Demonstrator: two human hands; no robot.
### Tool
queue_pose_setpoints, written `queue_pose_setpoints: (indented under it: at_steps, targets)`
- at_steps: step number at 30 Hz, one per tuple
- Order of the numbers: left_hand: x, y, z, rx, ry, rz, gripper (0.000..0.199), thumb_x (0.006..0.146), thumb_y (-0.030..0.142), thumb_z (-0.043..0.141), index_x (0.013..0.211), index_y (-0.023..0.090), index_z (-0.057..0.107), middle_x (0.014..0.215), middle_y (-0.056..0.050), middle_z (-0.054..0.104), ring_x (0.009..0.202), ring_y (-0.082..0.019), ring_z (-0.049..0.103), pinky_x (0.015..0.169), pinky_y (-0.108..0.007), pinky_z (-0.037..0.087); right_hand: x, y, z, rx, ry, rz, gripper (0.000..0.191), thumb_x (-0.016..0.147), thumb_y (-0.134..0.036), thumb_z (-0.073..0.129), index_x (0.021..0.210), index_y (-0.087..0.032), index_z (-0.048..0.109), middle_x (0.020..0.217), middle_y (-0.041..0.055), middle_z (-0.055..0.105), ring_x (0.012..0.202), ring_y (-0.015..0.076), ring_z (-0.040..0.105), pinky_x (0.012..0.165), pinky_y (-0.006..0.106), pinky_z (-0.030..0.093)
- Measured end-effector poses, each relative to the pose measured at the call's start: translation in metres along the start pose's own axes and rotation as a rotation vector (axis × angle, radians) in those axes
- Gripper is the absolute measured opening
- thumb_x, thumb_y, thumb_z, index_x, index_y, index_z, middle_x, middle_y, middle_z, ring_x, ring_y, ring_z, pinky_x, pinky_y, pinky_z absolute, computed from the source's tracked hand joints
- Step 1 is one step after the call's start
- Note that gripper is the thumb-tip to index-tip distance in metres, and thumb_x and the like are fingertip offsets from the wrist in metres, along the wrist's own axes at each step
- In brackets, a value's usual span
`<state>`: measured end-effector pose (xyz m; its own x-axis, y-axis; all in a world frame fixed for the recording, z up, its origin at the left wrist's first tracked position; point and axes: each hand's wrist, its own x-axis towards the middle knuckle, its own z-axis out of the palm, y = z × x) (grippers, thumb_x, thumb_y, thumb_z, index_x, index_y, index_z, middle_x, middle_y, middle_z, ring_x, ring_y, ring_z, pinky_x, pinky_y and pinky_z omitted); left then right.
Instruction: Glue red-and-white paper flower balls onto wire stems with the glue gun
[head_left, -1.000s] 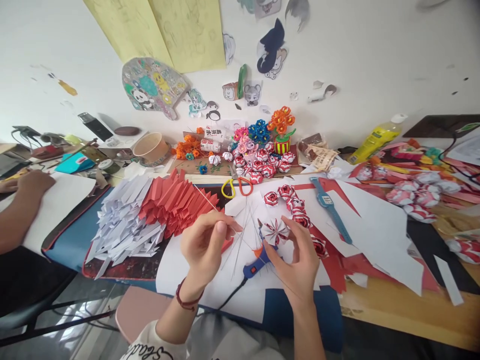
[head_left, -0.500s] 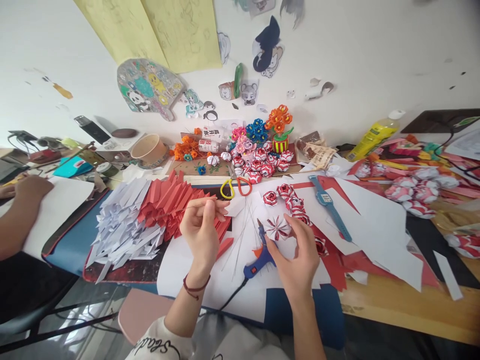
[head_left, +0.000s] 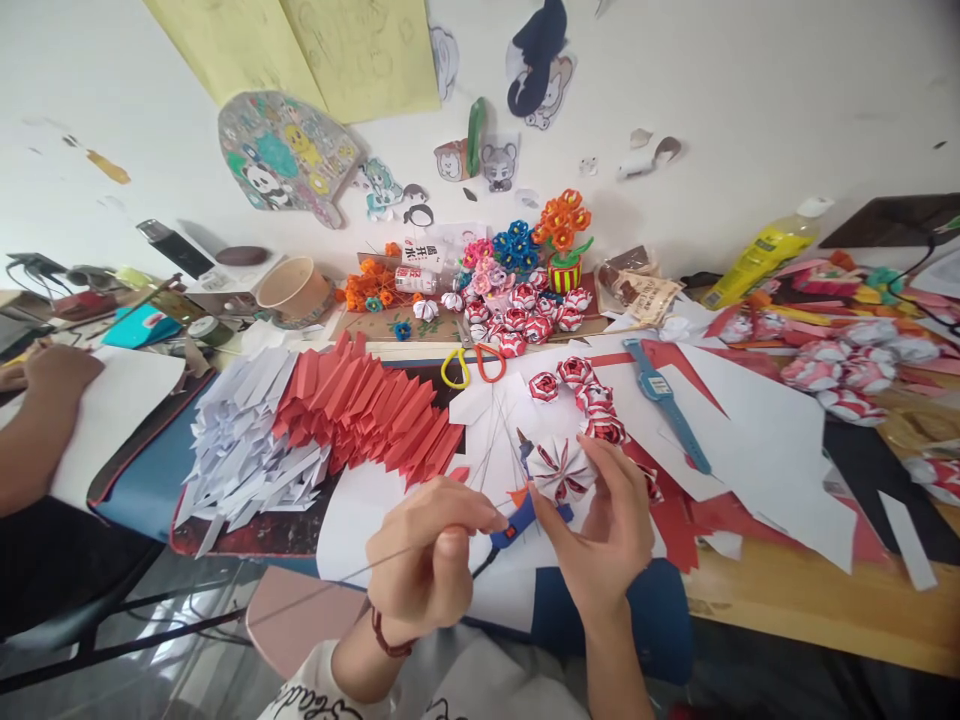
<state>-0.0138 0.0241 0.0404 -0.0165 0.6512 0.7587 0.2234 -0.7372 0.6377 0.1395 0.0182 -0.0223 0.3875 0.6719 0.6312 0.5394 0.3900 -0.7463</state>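
Between the thumb and fingers of my right hand (head_left: 604, 530) is a round red-and-white folded paper flower (head_left: 561, 470), its striped side facing me. My left hand (head_left: 424, 555) is closed in a pinch on a thin wire (head_left: 375, 562), which sticks out to the left. Its fingertips come close to the blue glue gun (head_left: 516, 520), which lies on white paper, partly behind the flower and my right hand. Several loose wires (head_left: 491, 430) lie on the paper beyond my hands. More paper flowers (head_left: 592, 397) sit just past my right hand.
Piles of folded white strips (head_left: 251, 440) and red strips (head_left: 360, 405) lie to the left. Yellow-and-red-handled scissors (head_left: 454, 368) lie behind the wires. A blue watch (head_left: 664, 400) rests on paper at right. Another person's arm (head_left: 45, 420) is at far left.
My left hand has come down and nearer to me, now with the wire showing out to its left. My right hand still holds the flower, nearly in the same place.
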Motion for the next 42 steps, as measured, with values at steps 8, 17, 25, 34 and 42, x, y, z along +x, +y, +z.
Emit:
queue_pose_setpoints:
  at_steps: [8, 17, 25, 34, 42]
  targets:
    - [0.0051, 0.0009, 0.0068, 0.042, -0.066, 0.099, 0.022, 0.106, 0.020, 0.046, 0.114, 0.021, 0.067, 0.078, -0.002, 0.074, 0.062, -0.015, 0.069, 0.053, -0.028, 0.056, -0.0008, -0.0045, -0.0003, 0.025, -0.007, 0.002, 0.059, 0.084, -0.024, 0.081, 0.139, -0.029, 0.061, 0.123, 0.0107, 0.068, 0.116, 0.0291, 0.067, 0.092, 0.047, 0.063]
    - [0.0019, -0.0008, 0.0036, 0.035, -0.144, 0.118, 0.020, 0.104, 0.014, 0.050, 0.116, 0.014, 0.065, 0.086, -0.005, 0.074, 0.071, -0.015, 0.070, 0.062, -0.029, 0.058, -0.0028, -0.0037, -0.0016, 0.007, -0.019, -0.001, 0.059, 0.083, -0.024, 0.082, 0.138, -0.028, 0.061, 0.125, 0.0107, 0.068, 0.116, 0.0288, 0.067, 0.094, 0.046, 0.063]
    - [-0.0003, -0.0009, 0.0042, 0.051, -0.122, 0.119, 0.019, 0.103, 0.016, 0.051, 0.114, 0.014, 0.067, 0.086, -0.006, 0.075, 0.071, -0.015, 0.071, 0.063, -0.029, 0.059, -0.0029, -0.0026, -0.0013, 0.016, -0.021, -0.017, 0.061, 0.083, -0.023, 0.081, 0.139, -0.029, 0.060, 0.125, 0.0108, 0.068, 0.117, 0.0299, 0.067, 0.095, 0.048, 0.063]
    - [-0.0009, 0.0008, 0.0017, 0.072, -0.197, 0.099, 0.020, 0.103, 0.016, 0.052, 0.116, 0.015, 0.066, 0.088, -0.007, 0.075, 0.074, -0.017, 0.072, 0.066, -0.030, 0.061, -0.0036, -0.0010, -0.0009, 0.008, -0.027, -0.034, 0.061, 0.083, -0.022, 0.081, 0.140, -0.029, 0.059, 0.125, 0.0106, 0.068, 0.118, 0.0296, 0.067, 0.096, 0.049, 0.062]
    - [0.0010, 0.0027, -0.0008, 0.103, -0.276, 0.090, 0.021, 0.101, 0.013, 0.051, 0.118, 0.014, 0.064, 0.091, -0.009, 0.076, 0.075, -0.017, 0.071, 0.066, -0.031, 0.061, -0.0027, -0.0008, -0.0019, -0.011, -0.009, -0.079, 0.062, 0.083, -0.019, 0.081, 0.140, -0.028, 0.059, 0.123, 0.0105, 0.069, 0.115, 0.0289, 0.069, 0.094, 0.047, 0.064]
